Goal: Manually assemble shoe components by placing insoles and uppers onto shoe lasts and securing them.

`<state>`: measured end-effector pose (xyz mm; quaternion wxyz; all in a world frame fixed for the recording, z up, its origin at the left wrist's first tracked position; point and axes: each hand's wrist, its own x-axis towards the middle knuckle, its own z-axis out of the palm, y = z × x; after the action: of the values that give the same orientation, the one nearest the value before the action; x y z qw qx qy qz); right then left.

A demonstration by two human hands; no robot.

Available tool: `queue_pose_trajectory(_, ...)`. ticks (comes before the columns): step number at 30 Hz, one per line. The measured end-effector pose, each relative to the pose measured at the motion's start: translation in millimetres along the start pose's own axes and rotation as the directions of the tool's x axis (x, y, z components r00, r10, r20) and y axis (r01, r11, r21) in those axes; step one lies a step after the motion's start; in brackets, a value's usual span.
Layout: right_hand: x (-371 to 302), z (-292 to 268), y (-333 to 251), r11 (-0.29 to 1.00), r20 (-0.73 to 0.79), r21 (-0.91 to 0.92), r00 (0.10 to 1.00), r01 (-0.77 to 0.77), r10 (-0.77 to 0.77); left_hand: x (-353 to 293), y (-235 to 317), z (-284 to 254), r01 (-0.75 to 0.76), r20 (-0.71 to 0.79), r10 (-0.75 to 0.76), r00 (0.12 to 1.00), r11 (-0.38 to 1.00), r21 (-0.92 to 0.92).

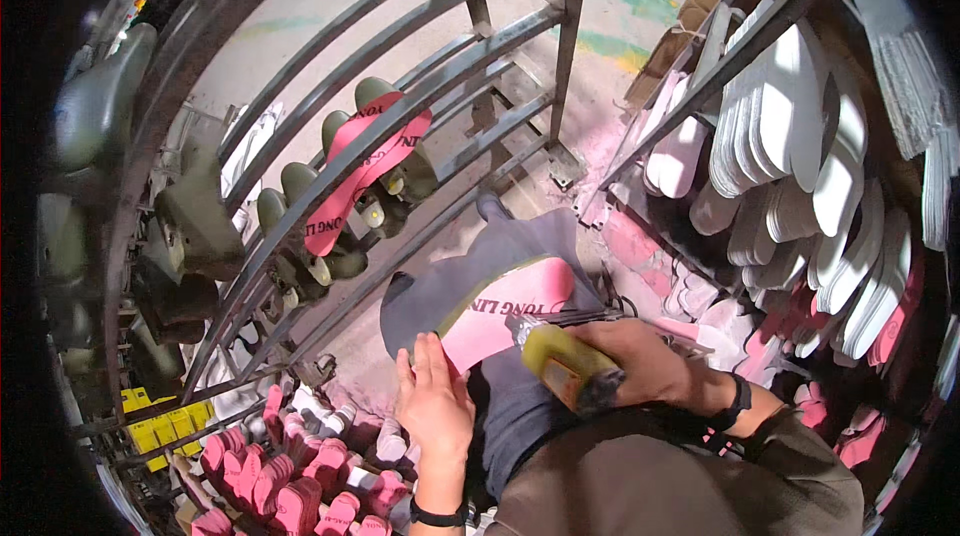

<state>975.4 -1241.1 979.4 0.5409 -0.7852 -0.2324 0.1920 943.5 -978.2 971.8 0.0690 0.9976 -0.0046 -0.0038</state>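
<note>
- Over on the left there's a bunch of dark green shoe lasts [200, 226], with some yellow boxes [168, 434] sitting nearer than them.
- Near left: a whole pile of pink and white insoles [296, 504], lots of them bundled up.
- Past that, a metal rack [520, 28] runs off to the far side, with printed pink pieces [335, 221] draped among more lasts.
- Left hand [435, 404] has its fingers out straight at the near left end of the pink insole; honestly can't tell if it's gripping.
- That pink insole [490, 336] is right in the middle over the dark grey cloth [430, 301], slanting away to the far right, black lettering on it.
- Right hand [645, 361] is wrapped around a yellow-green tool [555, 356], metal tip right at the insole.
- Far right: thick stacks of white insoles [785, 101].
</note>
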Motion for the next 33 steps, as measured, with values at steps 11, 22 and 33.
queue_pose_trajectory(11, -30.0, -3.9, 32.9, 0.982, -0.326, 0.163, 0.934, -0.094, 0.144, 35.0, -37.6, 4.0, 0.474, 0.533, 0.092, 0.841, 0.35, -0.808)
queue_pose_trajectory(22, -73.5, -12.6, 48.2, 0.898, -0.516, 0.354, 0.746, -0.261, 0.421, 199.5, 108.3, -22.1, 0.288, 0.235, 0.176, 0.956, -0.722, -0.629)
queue_pose_trajectory(33, -70.5, -4.8, 80.9, 0.85, -0.419, 0.399, 0.757, -0.342, 0.502, 222.0, 86.6, -48.4, 0.385, 0.27, 0.308, 0.912, -0.421, -0.821)
